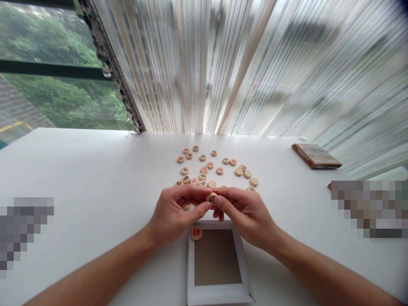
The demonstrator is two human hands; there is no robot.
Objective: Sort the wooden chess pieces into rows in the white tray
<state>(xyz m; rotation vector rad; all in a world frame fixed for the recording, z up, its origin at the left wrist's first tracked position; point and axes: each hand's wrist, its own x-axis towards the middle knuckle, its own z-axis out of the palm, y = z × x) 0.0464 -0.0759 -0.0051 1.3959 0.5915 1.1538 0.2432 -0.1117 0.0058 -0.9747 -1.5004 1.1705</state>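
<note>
Between my two hands is a round wooden Chinese chess piece [211, 198] with a black character facing me. My left hand [180, 206] pinches its left side with thumb and fingers. On its right side, the thumb and fingers of my right hand [244, 210] are closed on the same piece. Just below them lies an open shallow box [219, 294] with white walls and a brown bottom. One piece with a red character [196, 232] rests at its upper left corner. Loose chess pieces [203, 157] are scattered beyond my hands, some partly hidden behind them.
A flat brown box [315, 156] lies at the right back of the white table [95, 178]. Blurred-out patches cover something at the left and right edges. A striped string curtain [204, 63] hangs behind the table, beside a window [54, 63] at left.
</note>
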